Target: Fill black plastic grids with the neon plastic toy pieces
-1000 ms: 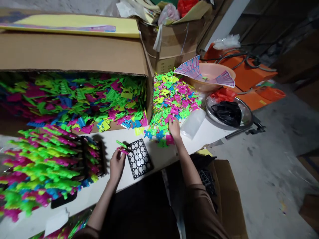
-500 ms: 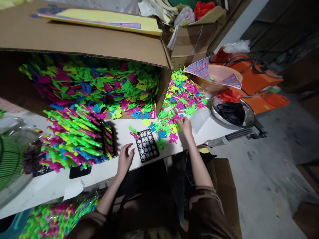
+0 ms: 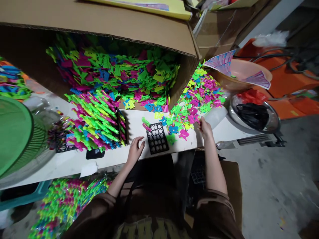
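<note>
My left hand (image 3: 135, 150) rests at the table's front, its fingers curved and apart, holding nothing. Just right of it lies a black plastic grid tray (image 3: 159, 152) with round holes. A green and a pink plastic piece (image 3: 146, 127) stand at the tray's far left corner. My right hand (image 3: 206, 128) is at the right edge of a pile of small neon plastic pieces (image 3: 191, 106), fingers pinched together; whatever is between them is hidden. Left of my left hand, a dense block of upright neon pieces (image 3: 94, 119) fills black trays.
A big cardboard box (image 3: 129, 36) lies open toward me, full of neon pieces. A green basket (image 3: 15, 139) stands at the left. On the right are a metal bowl (image 3: 274, 121) with plastic bags and a peach basin (image 3: 259, 68). A black phone-like object (image 3: 95, 153) lies near the front edge.
The view has shifted left, so everything appears farther right. My right hand has drawn back from among the loose pieces to the pile's right edge. My left hand stays beside the tray.
</note>
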### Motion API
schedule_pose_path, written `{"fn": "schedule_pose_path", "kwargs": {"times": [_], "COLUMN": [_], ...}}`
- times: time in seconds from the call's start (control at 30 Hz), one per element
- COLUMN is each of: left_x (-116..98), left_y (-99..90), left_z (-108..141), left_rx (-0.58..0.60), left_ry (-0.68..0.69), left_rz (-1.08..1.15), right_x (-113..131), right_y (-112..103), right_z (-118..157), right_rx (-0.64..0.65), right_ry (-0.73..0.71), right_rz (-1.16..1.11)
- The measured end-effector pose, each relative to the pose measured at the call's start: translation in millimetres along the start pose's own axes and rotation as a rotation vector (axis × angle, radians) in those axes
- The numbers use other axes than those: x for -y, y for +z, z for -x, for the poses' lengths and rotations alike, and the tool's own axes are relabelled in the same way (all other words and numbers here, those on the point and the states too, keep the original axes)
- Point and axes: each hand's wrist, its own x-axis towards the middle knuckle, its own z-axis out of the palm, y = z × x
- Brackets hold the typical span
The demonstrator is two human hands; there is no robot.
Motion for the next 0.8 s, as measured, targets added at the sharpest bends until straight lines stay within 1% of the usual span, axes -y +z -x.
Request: {"fn": "schedule_pose_path", "kwargs": {"times": [0.1, 0.17, 0.27, 0.33, 0.4, 0.5, 0.57, 0.63, 0.7, 0.8], "left_x": [1.2, 1.5, 1.6, 1.4, 1.1, 0.7, 0.8, 1.5, 2.6, 4.5], "left_y": [0.1, 0.1, -0.3, -0.6, -0.3, 2.8, 7.1, 12.7, 18.5, 25.1], "left_z": [-0.8, -0.8, -0.6, -0.7, -1.4, -3.7, -6.6, -10.4, -14.3, -18.6], "left_rx": [0.002, 0.005, 0.014, 0.022, 0.033, 0.055, 0.063, 0.061, 0.056, 0.059], "left_ry": [0.012, 0.024, 0.042, 0.052, 0.063, 0.081, 0.090, 0.096, 0.103, 0.114], "left_rz": [-0.003, -0.008, -0.023, -0.041, -0.070, -0.126, -0.166, -0.207, -0.243, -0.278], "right_x": [9.0, 15.4, 21.4, 20.7, 14.7, -4.4, -20.8, -36.6, -49.5, -62.2], "right_y": [-3.3, -4.2, -1.2, 7.1, 22.7, 58.0, 84.6, 108.8, 127.3, 143.3], "right_z": [5.9, 10.8, 23.4, 37.6, 56.9, 89.9, 108.5, 120.4, 125.7, 126.2], "right_rx": [-0.005, 0.006, -0.009, -0.009, 0.049, 0.261, 0.412, 0.478, 0.514, 0.575], "right_ry": [0.115, 0.120, 0.018, -0.082, -0.151, -0.180, -0.245, -0.371, -0.466, -0.504], "right_rz": [-0.172, -0.266, -0.296, -0.210, -0.068, 0.121, 0.203, 0.296, 0.378, 0.447]}}
